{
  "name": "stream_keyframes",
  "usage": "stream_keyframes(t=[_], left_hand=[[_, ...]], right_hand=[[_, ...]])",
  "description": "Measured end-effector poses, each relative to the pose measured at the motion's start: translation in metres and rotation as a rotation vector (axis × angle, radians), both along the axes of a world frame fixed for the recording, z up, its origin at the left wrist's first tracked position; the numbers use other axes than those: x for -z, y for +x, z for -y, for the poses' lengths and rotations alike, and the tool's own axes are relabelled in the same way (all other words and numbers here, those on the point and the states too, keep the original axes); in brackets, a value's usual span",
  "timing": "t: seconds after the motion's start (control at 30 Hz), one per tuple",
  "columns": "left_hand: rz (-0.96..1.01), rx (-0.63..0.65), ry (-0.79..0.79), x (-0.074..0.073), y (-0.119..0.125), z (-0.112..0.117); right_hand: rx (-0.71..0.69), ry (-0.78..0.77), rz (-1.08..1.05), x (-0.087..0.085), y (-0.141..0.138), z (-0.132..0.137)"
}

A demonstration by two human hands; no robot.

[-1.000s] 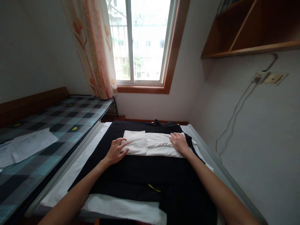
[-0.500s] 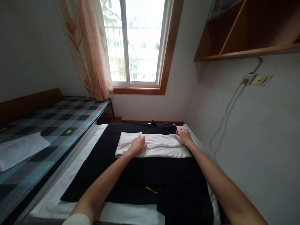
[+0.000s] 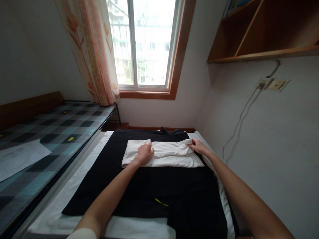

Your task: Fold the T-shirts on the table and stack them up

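A white folded garment [image 3: 171, 154] lies as a long strip across a black garment [image 3: 139, 189] spread on the bed. My left hand [image 3: 145, 154] rests on its left part, fingers curled in against the cloth beside a folded edge. At the far right end, my right hand [image 3: 198, 146] pinches the upper corner of the white garment and holds it slightly raised. What kind of garment the white one is cannot be made out. Part of its layers is hidden under my left hand.
White bedding [image 3: 139, 227] shows under the black garment. To the left stands a second bed with a checked mattress [image 3: 82, 124] and a paper sheet [image 3: 22, 157] on it. A wall with a hanging cable [image 3: 240, 121] borders the right side, below a wooden shelf [image 3: 261, 53].
My right hand has gone from resting on the white garment's right end to pinching its corner, which is now lifted a little. My left hand stays nearly in place.
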State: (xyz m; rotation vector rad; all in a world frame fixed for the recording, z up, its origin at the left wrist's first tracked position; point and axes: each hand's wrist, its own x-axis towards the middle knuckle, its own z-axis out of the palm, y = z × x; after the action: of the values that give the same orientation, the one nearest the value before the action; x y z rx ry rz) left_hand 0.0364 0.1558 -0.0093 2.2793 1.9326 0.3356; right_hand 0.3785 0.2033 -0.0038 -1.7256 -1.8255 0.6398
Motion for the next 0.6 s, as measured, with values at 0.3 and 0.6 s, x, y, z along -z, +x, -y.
stream_keyframes(t=[0.3, 0.6], left_hand=[[0.026, 0.064, 0.006, 0.000, 0.003, -0.004], [0.109, 0.105, 0.142, -0.005, -0.012, -0.013]], right_hand=[[0.146, -0.296, -0.187, 0.000, -0.006, 0.010], [-0.013, -0.096, 0.145, 0.001, -0.016, 0.017]])
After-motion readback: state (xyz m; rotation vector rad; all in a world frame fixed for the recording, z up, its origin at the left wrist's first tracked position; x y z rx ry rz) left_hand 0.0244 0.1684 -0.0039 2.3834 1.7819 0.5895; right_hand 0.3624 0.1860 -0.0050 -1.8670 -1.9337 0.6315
